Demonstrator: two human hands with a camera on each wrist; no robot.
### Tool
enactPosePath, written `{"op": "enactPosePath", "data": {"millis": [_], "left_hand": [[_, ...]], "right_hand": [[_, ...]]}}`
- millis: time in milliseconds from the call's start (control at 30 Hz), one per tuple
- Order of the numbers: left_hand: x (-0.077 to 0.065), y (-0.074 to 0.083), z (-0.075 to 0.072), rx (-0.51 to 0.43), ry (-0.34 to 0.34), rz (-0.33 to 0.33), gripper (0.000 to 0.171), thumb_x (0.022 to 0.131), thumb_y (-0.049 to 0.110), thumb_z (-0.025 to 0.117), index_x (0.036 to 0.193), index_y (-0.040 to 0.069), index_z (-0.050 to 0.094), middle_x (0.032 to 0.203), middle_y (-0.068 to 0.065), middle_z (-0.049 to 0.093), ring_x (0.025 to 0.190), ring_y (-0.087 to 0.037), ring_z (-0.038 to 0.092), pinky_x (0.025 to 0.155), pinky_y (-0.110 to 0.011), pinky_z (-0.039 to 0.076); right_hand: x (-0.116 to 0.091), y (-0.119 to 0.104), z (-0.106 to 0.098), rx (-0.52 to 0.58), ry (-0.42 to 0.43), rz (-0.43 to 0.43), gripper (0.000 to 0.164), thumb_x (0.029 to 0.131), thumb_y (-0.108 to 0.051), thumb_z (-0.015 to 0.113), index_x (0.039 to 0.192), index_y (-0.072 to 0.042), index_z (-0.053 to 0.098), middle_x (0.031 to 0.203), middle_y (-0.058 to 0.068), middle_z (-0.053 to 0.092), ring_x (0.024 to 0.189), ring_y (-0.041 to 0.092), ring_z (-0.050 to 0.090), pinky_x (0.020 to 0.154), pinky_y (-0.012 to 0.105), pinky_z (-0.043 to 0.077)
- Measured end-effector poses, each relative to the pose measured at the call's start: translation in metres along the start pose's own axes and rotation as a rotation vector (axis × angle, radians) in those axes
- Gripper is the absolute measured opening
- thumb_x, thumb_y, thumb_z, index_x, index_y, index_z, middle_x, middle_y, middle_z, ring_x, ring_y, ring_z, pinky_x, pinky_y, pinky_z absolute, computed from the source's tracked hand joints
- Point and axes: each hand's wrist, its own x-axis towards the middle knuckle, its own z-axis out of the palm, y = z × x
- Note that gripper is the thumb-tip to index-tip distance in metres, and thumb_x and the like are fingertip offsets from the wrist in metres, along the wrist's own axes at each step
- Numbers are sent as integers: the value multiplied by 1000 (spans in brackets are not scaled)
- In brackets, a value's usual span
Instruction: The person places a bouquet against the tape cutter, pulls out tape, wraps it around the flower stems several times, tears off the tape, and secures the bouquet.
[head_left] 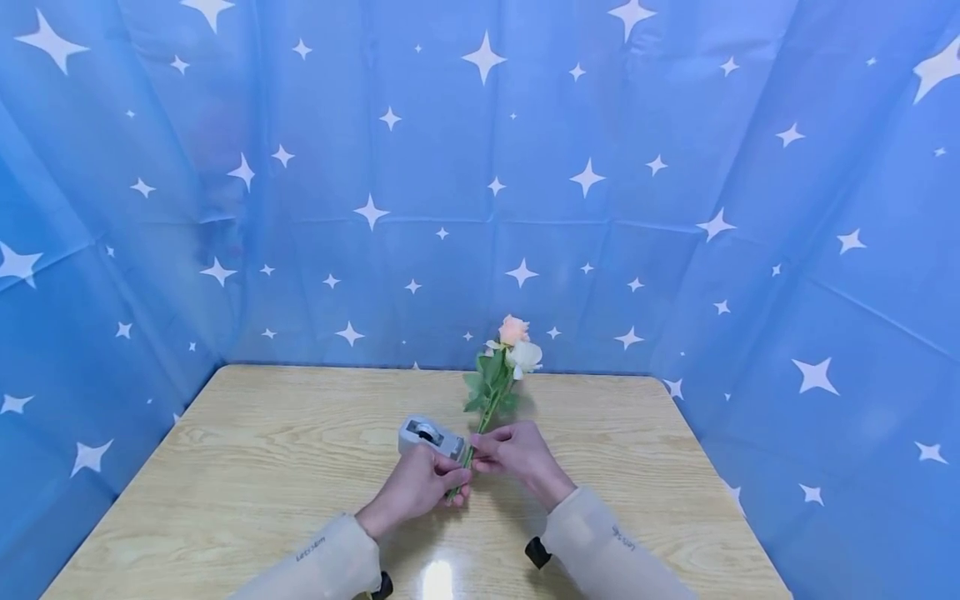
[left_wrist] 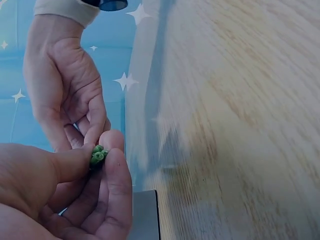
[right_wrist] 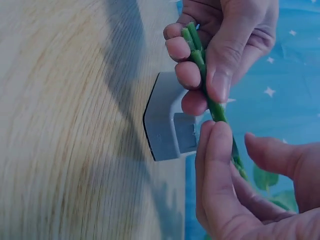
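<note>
A peach rose (head_left: 513, 330) and a white rose (head_left: 525, 357), artificial-looking, lean up and away with green leaves (head_left: 491, 379) below them. Near the lower end, my left hand (head_left: 423, 482) pinches their bundled green stems (right_wrist: 216, 109) between thumb and fingers. The cut ends (left_wrist: 98, 156) poke out of that grip in the left wrist view. Just above it, my right hand (head_left: 519, 454) has its fingertips against the stems. In the right wrist view its thumb (right_wrist: 270, 152) stands apart from them. A grey tape dispenser (head_left: 431, 435) sits on the table behind my left hand.
The light wood table (head_left: 300, 467) extends around both hands, its far edge close behind the flowers. A blue curtain (head_left: 435, 150) with white stars hangs at the back and both sides. Dark wrist cameras (head_left: 537, 552) hang below the sleeves.
</note>
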Motion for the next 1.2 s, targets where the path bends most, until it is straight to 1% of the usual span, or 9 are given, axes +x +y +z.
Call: {"op": "enactPosePath", "data": {"millis": [133, 300, 500, 633, 700, 800, 900, 1000, 1200], "left_hand": [[-2, 1, 2, 41, 34, 2, 16, 102, 15, 74, 97, 5, 85, 79, -8, 80, 68, -22, 76, 49, -18, 51], [-2, 2, 2, 116, 70, 40, 17, 102, 15, 75, 92, 6, 86, 75, -4, 79, 65, -20, 75, 44, -14, 41], [-1, 0, 2, 127, 71, 46, 17, 102, 17, 74, 95, 7, 86, 76, -4, 80, 64, -18, 75, 44, -14, 41], [-1, 0, 2, 117, 60, 45, 17, 103, 18, 74, 97, 7, 86, 77, -4, 80, 65, -20, 76, 46, -15, 48], [-1, 0, 1, 117, 48, 48, 17, 103, 19, 75, 98, 7, 86, 78, -5, 80, 65, -21, 76, 48, -19, 53], [0, -3, -2, 91, 17, 35, 19, 103, 23, 75, 102, 7, 85, 83, -8, 81, 68, -22, 77, 56, -26, 62], [1, -7, -6, 31, -18, 4, 24, 104, 26, 74, 110, 5, 84, 92, -12, 81, 73, -22, 78, 64, -33, 66], [1, -9, -9, -52, -52, -33, 29, 105, 25, 72, 117, 0, 80, 99, -17, 80, 76, -23, 78, 70, -35, 68], [1, -9, -9, -172, -113, -72, 29, 107, 21, 68, 117, -4, 78, 100, -21, 79, 87, -33, 81, 74, -36, 69]], "right_hand": [[1, 0, 6, -11, 17, 4, 32, 100, -20, 79, 116, 8, 77, 95, 18, 80, 81, 20, 80, 85, 38, 68], [6, 0, 9, -16, 44, 0, 24, 100, -16, 78, 110, 6, 79, 92, 19, 80, 74, 16, 79, 79, 34, 68], [9, 0, 8, -13, 48, 7, 20, 100, -14, 78, 106, 5, 81, 89, 17, 80, 71, 14, 77, 73, 28, 67], [8, 1, 8, -25, 42, 3, 20, 100, -14, 77, 106, 5, 81, 87, 14, 78, 69, 12, 76, 73, 28, 67], [7, 1, 7, -34, 36, 2, 21, 101, -15, 77, 107, 5, 81, 88, 13, 78, 70, 12, 76, 75, 30, 67], [7, 2, 7, -51, 27, -2, 22, 101, -16, 76, 108, 4, 81, 91, 13, 77, 72, 13, 77, 78, 34, 68], [8, 4, 7, -48, 19, 3, 23, 102, -16, 76, 110, 5, 80, 93, 13, 76, 74, 13, 76, 80, 36, 68], [9, 6, 6, -29, 14, 13, 23, 102, -15, 75, 111, 6, 79, 95, 14, 76, 75, 13, 76, 81, 35, 68], [12, 9, 5, -2, 4, 16, 22, 102, -12, 75, 112, 7, 78, 99, 16, 76, 77, 15, 76, 81, 34, 68]]}}
